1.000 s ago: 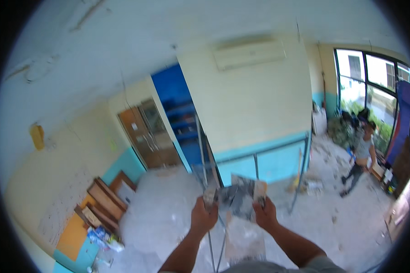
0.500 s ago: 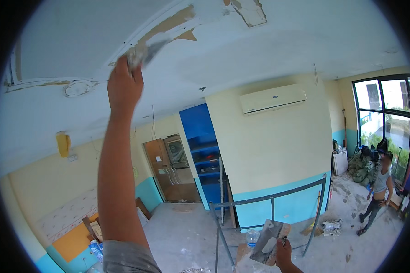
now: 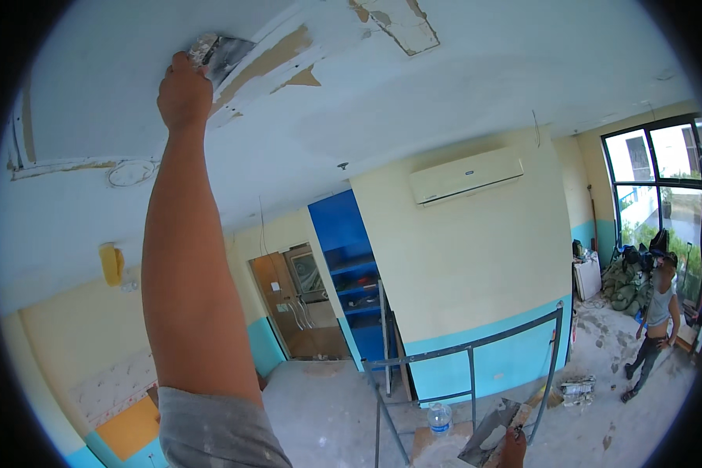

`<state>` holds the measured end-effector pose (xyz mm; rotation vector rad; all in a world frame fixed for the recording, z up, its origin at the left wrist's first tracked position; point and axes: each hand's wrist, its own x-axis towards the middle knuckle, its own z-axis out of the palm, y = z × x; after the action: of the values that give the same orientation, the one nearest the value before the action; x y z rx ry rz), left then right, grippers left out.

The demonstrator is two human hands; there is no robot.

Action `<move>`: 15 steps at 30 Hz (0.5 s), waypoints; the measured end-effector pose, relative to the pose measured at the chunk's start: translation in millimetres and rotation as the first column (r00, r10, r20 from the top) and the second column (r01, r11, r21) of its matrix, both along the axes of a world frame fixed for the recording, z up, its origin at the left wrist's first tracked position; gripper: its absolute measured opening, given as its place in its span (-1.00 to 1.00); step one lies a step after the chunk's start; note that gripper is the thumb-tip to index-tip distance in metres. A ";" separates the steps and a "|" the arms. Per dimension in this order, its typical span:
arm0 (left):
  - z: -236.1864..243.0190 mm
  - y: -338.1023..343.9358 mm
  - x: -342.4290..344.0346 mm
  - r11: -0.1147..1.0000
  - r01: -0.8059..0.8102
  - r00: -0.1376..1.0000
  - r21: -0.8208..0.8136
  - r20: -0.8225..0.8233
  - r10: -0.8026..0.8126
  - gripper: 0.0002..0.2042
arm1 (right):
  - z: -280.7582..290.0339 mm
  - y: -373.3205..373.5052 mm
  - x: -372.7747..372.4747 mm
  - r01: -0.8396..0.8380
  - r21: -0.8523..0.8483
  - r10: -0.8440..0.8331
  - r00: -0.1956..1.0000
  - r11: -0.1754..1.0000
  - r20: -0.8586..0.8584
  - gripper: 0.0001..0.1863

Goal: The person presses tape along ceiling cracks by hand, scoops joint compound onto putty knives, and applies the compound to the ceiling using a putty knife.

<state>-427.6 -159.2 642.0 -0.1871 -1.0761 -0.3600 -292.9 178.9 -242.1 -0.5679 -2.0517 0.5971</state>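
My left hand (image 3: 186, 95) is raised to the ceiling (image 3: 117, 70), its fingers closed round a putty-smeared handle. The wide blade of this putty knife (image 3: 231, 56) lies against the ceiling, beside a long strip of bare brown board (image 3: 277, 54) with torn edges. Low in front, my right hand (image 3: 513, 449) grips a flat, rectangular metal plastering trowel (image 3: 485, 437) with whitish putty on its face. Part of the right hand is cut off by the lower edge.
A metal scaffold rail (image 3: 464, 347) stands in front of me, with a clear plastic bottle (image 3: 440, 419) near it. An air conditioner (image 3: 466, 175) hangs on the wall. Another person (image 3: 657, 320) stands at the right near piled bags (image 3: 632, 282). A framed ceiling opening (image 3: 405, 27) lies ahead.
My left hand has moved up and left with the putty knife, off the bare strip and onto the ceiling beside it. My right hand and trowel sit lower and slightly further right.
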 end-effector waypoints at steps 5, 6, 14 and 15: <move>-16.3 -10.3 2.1 0.997 0.057 0.996 0.060 -0.071 -0.053 -0.67 | 40.8 -7.7 24.9 -0.580 -0.775 -0.109 0.779 0.250 -0.618 -0.39; -22.2 -13.9 -0.2 0.989 0.132 0.987 0.066 -0.106 -0.125 -0.66 | 34.3 -5.7 24.9 -0.579 -0.776 -0.109 0.780 0.251 -0.617 -0.39; -39.8 -44.0 -41.7 0.974 0.215 0.955 -0.065 -0.196 -0.224 -0.63 | 16.2 -4.2 28.2 -0.361 -0.824 0.018 0.920 0.438 -0.393 -0.40; -34.5 -44.3 -48.6 0.991 0.112 0.974 -0.078 -0.189 -0.125 -0.63 | 8.9 -3.0 26.4 -0.359 -0.824 0.020 0.921 0.438 -0.390 -0.40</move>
<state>-476.1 -203.5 607.5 -0.3405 -0.8876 -0.4053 -266.4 175.9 -233.2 -0.7450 -1.3332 1.8505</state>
